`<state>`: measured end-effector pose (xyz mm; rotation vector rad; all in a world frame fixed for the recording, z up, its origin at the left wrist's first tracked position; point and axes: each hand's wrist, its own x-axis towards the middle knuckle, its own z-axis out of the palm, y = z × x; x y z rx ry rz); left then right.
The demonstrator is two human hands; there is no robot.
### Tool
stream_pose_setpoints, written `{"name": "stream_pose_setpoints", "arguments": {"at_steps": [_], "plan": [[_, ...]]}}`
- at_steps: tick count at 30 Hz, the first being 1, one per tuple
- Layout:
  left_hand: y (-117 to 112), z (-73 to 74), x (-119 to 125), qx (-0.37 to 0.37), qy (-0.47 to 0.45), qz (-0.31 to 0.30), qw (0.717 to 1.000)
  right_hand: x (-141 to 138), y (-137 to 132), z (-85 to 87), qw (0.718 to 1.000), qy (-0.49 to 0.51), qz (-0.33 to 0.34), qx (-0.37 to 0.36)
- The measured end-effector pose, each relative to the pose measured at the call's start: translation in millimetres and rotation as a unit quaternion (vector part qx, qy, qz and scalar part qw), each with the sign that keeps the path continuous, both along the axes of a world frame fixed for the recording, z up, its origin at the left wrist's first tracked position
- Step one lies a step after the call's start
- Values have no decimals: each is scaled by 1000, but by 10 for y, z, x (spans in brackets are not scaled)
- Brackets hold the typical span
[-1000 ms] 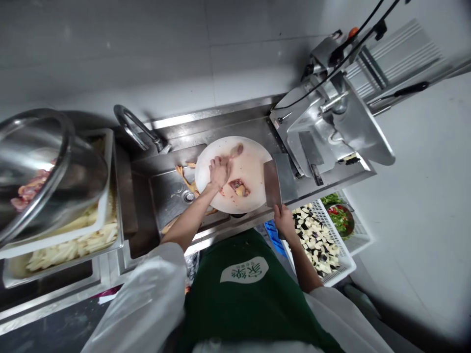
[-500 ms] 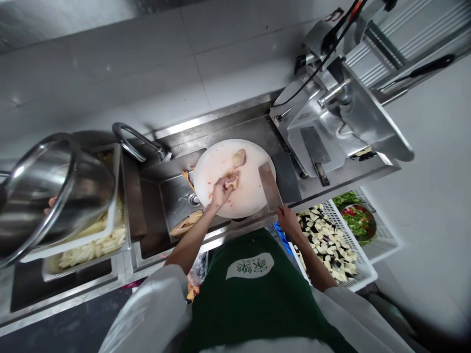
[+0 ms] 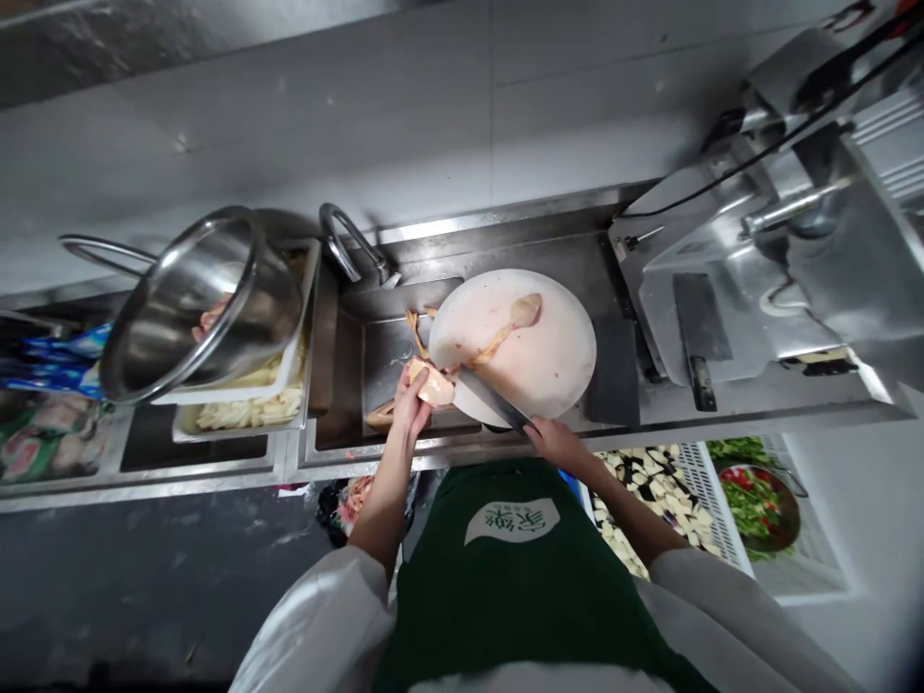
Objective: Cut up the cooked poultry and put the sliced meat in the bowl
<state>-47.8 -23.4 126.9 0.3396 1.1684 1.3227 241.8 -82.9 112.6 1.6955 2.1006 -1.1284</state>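
Steel cleaver [image 3: 492, 400]; green apron [image 3: 505, 616], illegible label [image 3: 512, 521]

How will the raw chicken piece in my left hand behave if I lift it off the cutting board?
The chicken piece in the left hand looks wet and glossy, so probably slippery. It seems soft, skin-covered meat, likely floppy. It lies at the cutting board rim above the sink, so a push from the cleaver might slide it off.
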Motion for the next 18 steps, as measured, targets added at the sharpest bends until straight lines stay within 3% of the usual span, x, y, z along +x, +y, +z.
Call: {"name": "stream_pose_setpoints", "arguments": {"at_steps": [6, 12, 15, 18], "plan": [[48, -141, 41, -36, 5, 16, 999, -116, 431, -109, 995, -65, -42, 56], [490, -367, 349, -92, -21, 53, 994, 20, 573, -114, 993, -77, -71, 46], [660, -475, 485, -159, -65, -9, 985, 12, 512, -120, 992, -77, -89, 46], [692, -518, 529, -157, -85, -68, 982, -11, 467, -108, 992, -61, -98, 50]]}}
